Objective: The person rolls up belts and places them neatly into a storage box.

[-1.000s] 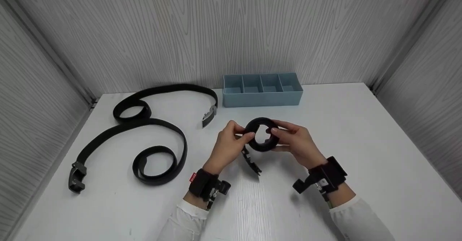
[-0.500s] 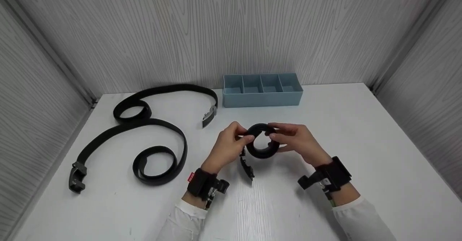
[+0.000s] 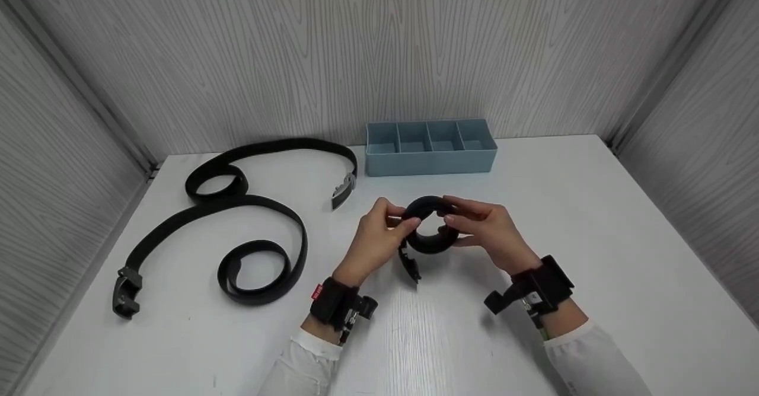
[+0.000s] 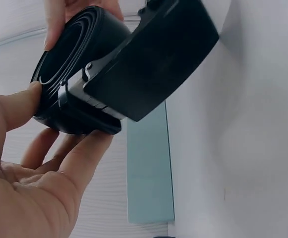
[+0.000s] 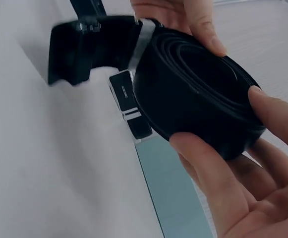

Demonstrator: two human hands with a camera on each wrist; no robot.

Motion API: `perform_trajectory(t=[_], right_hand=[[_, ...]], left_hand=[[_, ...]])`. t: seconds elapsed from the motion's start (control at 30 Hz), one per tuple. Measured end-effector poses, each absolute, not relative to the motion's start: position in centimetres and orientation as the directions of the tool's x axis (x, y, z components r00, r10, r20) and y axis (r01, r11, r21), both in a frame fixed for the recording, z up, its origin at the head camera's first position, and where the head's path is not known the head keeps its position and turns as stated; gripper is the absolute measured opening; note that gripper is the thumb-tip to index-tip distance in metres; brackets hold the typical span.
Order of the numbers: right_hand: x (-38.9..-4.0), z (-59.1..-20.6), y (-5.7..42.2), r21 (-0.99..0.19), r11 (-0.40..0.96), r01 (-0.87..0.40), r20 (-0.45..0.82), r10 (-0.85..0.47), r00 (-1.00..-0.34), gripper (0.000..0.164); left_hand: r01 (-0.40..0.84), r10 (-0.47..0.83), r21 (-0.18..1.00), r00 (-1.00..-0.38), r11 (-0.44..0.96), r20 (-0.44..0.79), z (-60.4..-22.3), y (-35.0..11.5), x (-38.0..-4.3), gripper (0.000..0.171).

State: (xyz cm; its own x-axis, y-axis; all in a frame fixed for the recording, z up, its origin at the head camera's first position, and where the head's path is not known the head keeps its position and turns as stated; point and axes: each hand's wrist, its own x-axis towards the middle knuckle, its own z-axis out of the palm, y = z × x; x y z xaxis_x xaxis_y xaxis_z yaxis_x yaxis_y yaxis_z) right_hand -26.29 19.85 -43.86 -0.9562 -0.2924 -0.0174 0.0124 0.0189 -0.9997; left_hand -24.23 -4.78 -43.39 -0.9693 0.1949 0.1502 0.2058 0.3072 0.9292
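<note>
A black belt [image 3: 436, 245], wound into a several-layered coil, is held above the white table between both hands. My left hand [image 3: 375, 239] pinches the coil's left side, thumb on the near edge and fingers behind. On the opposite side my right hand [image 3: 491, 233] grips it with thumb and fingers. The belt's plate buckle [image 4: 151, 59] sticks out from the coil on the left-hand side and hangs downward in the head view. In the right wrist view the buckle's hollow back shows, beside the wound strap [image 5: 183, 94].
Two more black belts lie on the table [image 3: 593, 254] at the left: one partly coiled at the back [image 3: 284, 144], one in front [image 3: 261, 200] with its buckle [image 3: 126, 292] near the left edge. A blue four-section organizer box [image 3: 430, 163] stands against the back wall.
Both hands dip slightly toward me with the coiled belt, then rise partway back. The hanging buckle swings a little to the left. Belts and box on the table stay put.
</note>
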Motion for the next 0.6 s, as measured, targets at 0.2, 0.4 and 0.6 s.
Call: perform_trajectory(t=[0.2,0.4,0.6], right_hand=[[-26.04,-43.88,19.29,-0.994,-0.102,0.039,-0.011,-0.267,-0.964,0.058],[-26.09,-44.03,19.17,-0.988,-0.128,0.092,-0.050,-0.301,-0.952,0.060],[-26.21,-43.65,19.64,-0.999,0.006,0.031,-0.032,-0.341,-0.940,0.058]], left_hand=[[0.232,0.206,0.927,-0.963,0.294,0.176,-43.24,-4.98,-24.14,0.034],[0.223,0.223,0.930,-0.961,0.293,0.160,-43.14,-5.28,-24.13,0.032],[0.226,0.251,0.926,-0.956,0.302,0.152,-42.89,-5.48,-23.97,0.030]])
